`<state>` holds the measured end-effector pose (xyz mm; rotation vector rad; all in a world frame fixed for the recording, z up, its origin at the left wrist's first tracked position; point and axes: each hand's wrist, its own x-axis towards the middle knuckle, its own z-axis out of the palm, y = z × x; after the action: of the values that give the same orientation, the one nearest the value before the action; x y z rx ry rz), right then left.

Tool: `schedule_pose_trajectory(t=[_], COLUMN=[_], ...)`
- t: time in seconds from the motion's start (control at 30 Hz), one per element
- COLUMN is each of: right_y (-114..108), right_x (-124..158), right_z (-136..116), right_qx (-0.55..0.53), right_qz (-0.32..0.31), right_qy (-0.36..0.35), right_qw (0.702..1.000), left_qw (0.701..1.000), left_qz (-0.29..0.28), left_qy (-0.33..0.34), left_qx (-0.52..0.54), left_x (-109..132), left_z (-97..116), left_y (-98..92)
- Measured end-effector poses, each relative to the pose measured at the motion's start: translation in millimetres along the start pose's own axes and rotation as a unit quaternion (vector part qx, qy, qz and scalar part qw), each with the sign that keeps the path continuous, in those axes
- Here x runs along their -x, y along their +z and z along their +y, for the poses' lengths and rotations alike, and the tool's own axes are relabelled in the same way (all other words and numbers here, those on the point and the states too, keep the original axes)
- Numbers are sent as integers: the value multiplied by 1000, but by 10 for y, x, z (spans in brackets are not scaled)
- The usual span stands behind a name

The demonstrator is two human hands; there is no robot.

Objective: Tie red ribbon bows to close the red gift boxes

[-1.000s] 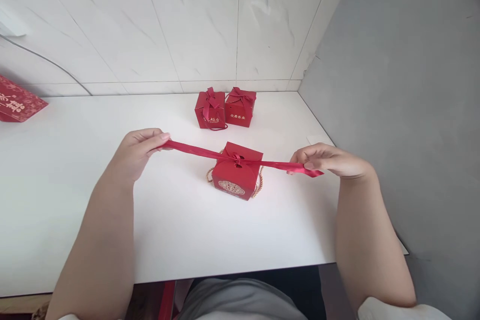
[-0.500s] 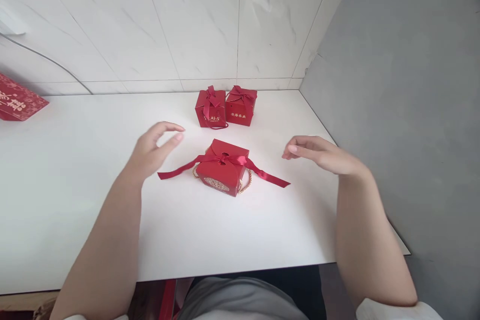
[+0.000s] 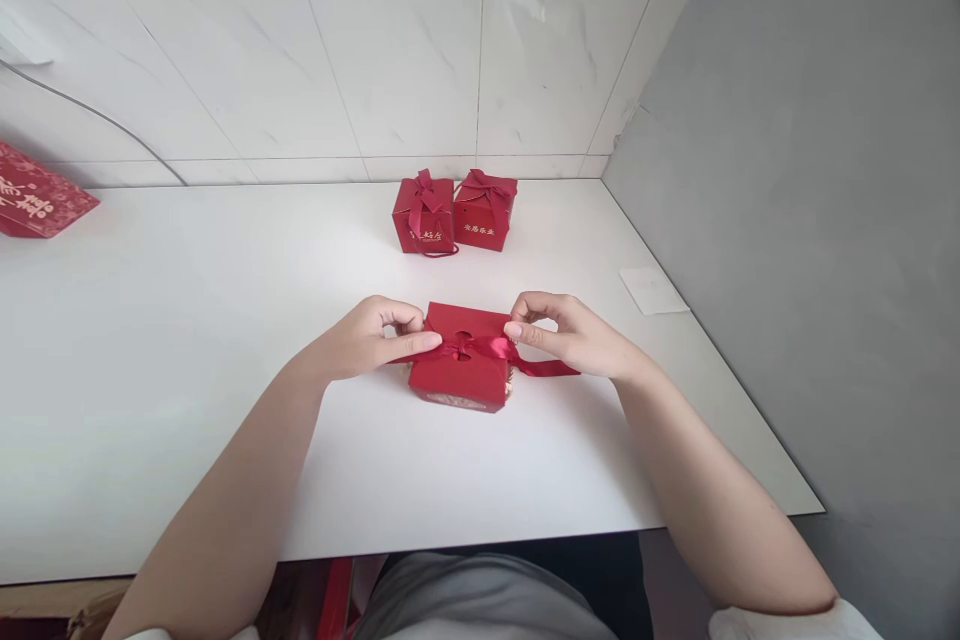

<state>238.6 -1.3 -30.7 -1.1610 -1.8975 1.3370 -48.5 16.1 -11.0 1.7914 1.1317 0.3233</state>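
A small red gift box (image 3: 457, 382) stands on the white table (image 3: 187, 340) in front of me, with a red ribbon (image 3: 480, 348) knotted across its lid. My left hand (image 3: 367, 338) pinches the ribbon at the box's left edge. On the right side of the knot my right hand (image 3: 570, 332) pinches the ribbon too, and a loose tail (image 3: 551, 369) trails out to the right under it. A gold cord handle peeks out at the box's lower right corner.
Two finished red boxes with bows, one on the left (image 3: 424, 213) and one on the right (image 3: 485, 210), stand side by side near the marble wall. A larger red box (image 3: 37, 205) lies at the far left. A white card (image 3: 652, 289) lies by the grey right wall.
A second ago both hands pulled the ribbon ends taut and wide apart. They let go, the ends fell on the table, and both hands have come in to pinch the ribbon at the knot.
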Motion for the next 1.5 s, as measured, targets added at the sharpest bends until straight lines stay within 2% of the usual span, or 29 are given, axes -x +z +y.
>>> schedule_pose_trajectory(t=[0.13, 0.23, 0.33, 0.47, 0.57, 0.77, 0.9, 0.97, 1.27, 1.5], right_y=[-40, -98, -153, -158, -133, -135, -149, -144, -79, -108], right_x=[36, 67, 93, 86, 68, 87, 93, 88, 54, 81], right_z=[-17, -32, -53, -58, -53, -67, -66, -64, -25, -34], right_qx=[-23, -1, 21, -13, -63, -162, -106, -93, -162, -138], right_qz=[-31, -22, -35, -97, -127, -130, -138, -151, -178, -176], right_qy=[41, 41, 24, 15, 18, 42, 104, 113, 53, 46], right_qw=[998, 999, 999, 995, 990, 977, 979, 978, 969, 974], left_qw=[1000, 999, 999, 995, 995, 995, 996, 996, 989, 987], left_qz=[-25, -21, -33, -54, -58, -62, -55, -50, -40, -35], left_qy=[12, 15, -27, -75, -65, 6, -1, -13, 13, -11], left_qx=[14, 29, 30, 29, 44, 74, 67, 67, 144, 159], left_x=[33, 58, 84, 103, 99, 80, 65, 58, 8, -13], left_z=[46, 100, 163, 207, 203, 185, 185, 192, 128, 82], left_y=[18, 24, 30, 43, 58, 87, 109, 123, 128, 104])
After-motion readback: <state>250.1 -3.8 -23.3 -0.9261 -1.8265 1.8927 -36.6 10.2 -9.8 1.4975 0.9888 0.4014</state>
